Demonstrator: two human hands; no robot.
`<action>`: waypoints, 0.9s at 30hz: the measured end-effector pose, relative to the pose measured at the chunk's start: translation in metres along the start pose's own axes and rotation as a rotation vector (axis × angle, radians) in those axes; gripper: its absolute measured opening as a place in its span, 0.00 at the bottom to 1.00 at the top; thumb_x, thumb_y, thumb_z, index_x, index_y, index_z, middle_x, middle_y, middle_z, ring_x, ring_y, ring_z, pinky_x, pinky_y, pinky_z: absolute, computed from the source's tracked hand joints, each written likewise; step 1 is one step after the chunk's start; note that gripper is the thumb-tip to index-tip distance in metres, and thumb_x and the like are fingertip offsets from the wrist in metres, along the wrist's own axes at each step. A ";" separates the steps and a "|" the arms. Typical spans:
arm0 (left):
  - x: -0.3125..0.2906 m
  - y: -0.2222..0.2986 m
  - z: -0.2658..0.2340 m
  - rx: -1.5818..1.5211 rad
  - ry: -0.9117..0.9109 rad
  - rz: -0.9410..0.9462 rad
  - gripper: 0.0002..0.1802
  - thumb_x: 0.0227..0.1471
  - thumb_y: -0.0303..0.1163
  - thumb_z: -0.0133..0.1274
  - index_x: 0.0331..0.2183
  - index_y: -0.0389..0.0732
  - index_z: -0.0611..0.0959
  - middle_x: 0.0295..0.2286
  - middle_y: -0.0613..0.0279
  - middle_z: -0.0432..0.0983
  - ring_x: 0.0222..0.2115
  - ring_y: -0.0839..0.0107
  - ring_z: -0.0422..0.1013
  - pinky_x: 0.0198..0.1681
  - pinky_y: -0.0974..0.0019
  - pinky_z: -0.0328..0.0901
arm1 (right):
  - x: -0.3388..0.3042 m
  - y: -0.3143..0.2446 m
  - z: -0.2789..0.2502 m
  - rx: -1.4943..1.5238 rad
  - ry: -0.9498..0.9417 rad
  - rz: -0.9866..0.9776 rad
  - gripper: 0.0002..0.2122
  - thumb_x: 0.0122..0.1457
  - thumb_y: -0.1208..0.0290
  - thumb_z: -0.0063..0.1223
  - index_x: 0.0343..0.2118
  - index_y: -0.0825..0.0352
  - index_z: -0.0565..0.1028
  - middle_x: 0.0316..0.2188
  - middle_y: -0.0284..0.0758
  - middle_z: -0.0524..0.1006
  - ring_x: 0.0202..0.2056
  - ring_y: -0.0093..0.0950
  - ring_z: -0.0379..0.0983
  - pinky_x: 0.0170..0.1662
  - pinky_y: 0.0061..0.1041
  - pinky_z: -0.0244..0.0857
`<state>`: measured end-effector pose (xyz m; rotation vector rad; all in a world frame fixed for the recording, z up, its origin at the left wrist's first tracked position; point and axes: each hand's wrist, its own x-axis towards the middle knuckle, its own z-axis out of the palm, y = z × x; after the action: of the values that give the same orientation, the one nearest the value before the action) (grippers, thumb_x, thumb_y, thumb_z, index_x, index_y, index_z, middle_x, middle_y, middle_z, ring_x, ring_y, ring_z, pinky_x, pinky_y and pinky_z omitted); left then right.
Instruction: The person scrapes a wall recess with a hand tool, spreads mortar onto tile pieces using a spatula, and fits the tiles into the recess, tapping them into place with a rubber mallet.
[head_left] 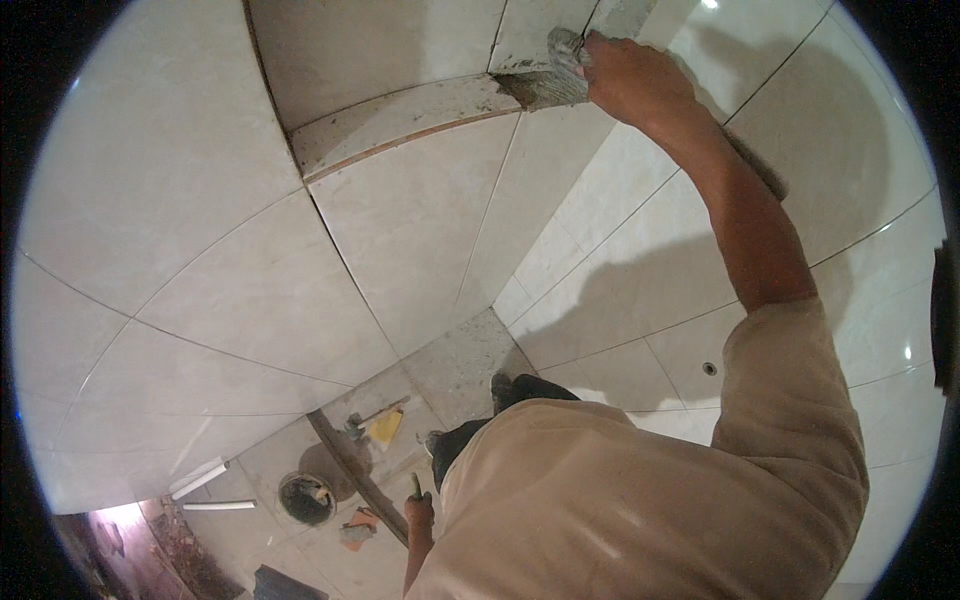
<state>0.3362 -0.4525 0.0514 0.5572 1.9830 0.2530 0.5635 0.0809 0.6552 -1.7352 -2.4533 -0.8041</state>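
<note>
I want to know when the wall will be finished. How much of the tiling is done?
Most looks done: large glossy cream wall tiles cover both walls. In hand: the right hand presses a grey mortar-caked tool at the tiled ledge, where a patch of bare grey mortar still shows. The left hand holds a green-handled tool. Left: that patch, and the rough grey floor by the black bucket.

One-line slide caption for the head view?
Right hand presses a trowel at the tiled niche ledge; left hand hangs low gripping a green-handled tool.
</note>
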 end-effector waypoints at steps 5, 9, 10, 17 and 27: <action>0.003 0.003 -0.001 -0.079 -0.101 -0.298 0.21 0.53 0.42 0.60 0.37 0.30 0.80 0.23 0.55 0.78 0.22 0.63 0.74 0.24 0.57 0.69 | -0.006 -0.005 0.001 -0.036 -0.003 -0.084 0.12 0.64 0.65 0.49 0.44 0.67 0.75 0.38 0.49 0.80 0.40 0.50 0.78 0.46 0.49 0.71; -0.012 0.015 -0.017 -0.150 -0.029 -0.032 0.20 0.53 0.41 0.60 0.36 0.30 0.80 0.21 0.54 0.77 0.21 0.62 0.74 0.23 0.57 0.67 | -0.021 -0.012 -0.010 0.072 0.146 -0.051 0.12 0.63 0.66 0.49 0.45 0.67 0.75 0.36 0.49 0.80 0.39 0.50 0.78 0.45 0.50 0.70; -0.008 0.010 -0.020 -0.137 -0.017 -0.009 0.20 0.53 0.41 0.60 0.35 0.30 0.80 0.21 0.54 0.77 0.21 0.62 0.74 0.23 0.57 0.67 | -0.019 -0.011 -0.005 0.072 0.144 -0.047 0.12 0.63 0.66 0.49 0.45 0.67 0.75 0.36 0.49 0.80 0.39 0.50 0.78 0.45 0.50 0.70; 0.011 0.013 -0.023 -0.142 0.023 0.111 0.22 0.53 0.41 0.59 0.35 0.27 0.80 0.22 0.52 0.77 0.22 0.60 0.74 0.28 0.55 0.67 | -0.018 -0.022 -0.010 0.041 0.045 -0.112 0.11 0.61 0.71 0.49 0.44 0.68 0.74 0.33 0.51 0.80 0.38 0.50 0.79 0.42 0.49 0.72; 0.018 -0.001 -0.020 0.174 0.012 0.119 0.27 0.54 0.43 0.58 0.41 0.25 0.80 0.30 0.42 0.81 0.32 0.49 0.79 0.36 0.49 0.70 | -0.017 -0.027 0.001 0.034 0.018 -0.089 0.10 0.63 0.67 0.49 0.43 0.64 0.75 0.34 0.48 0.81 0.38 0.49 0.79 0.42 0.50 0.72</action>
<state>0.3115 -0.4437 0.0461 0.7878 1.9977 0.1580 0.5463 0.0599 0.6382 -1.6107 -2.5329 -0.7768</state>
